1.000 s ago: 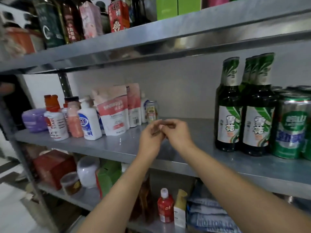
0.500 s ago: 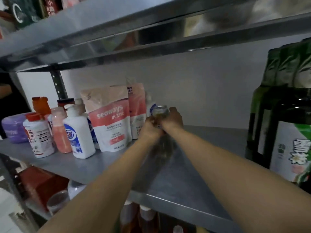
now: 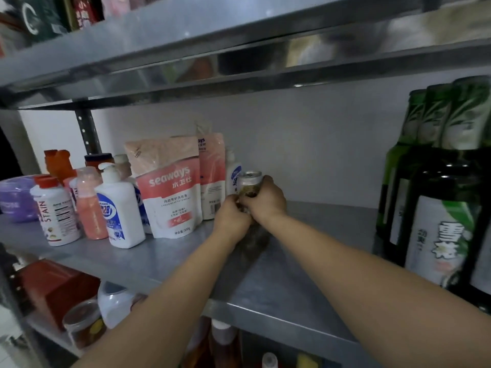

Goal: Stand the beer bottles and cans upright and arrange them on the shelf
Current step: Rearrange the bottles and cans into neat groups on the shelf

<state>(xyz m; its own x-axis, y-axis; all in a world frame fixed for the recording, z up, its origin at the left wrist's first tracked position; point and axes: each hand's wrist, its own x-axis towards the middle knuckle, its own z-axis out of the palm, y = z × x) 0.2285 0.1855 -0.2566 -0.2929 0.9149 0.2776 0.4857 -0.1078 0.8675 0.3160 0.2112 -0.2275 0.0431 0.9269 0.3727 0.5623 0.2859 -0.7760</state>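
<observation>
A small beer can (image 3: 249,181) stands upright at the back of the steel shelf (image 3: 305,274), beside the pink pouches. My right hand (image 3: 265,200) wraps around the can's right side. My left hand (image 3: 231,216) grips its lower left part, so only the can's top shows. Green beer bottles (image 3: 435,197) with white and green labels stand upright at the shelf's right end.
Pink Seaways pouches (image 3: 170,187), white bottles (image 3: 119,208), a stain-remover bottle (image 3: 54,211) and a purple tub (image 3: 16,197) crowd the shelf's left half. The upper shelf (image 3: 239,49) hangs low overhead. Boxes and jars fill the shelf below.
Both hands reached from mid-shelf to the can at the back and closed around it. The camera moved in closer and left, so the bottles now sit at the right edge.
</observation>
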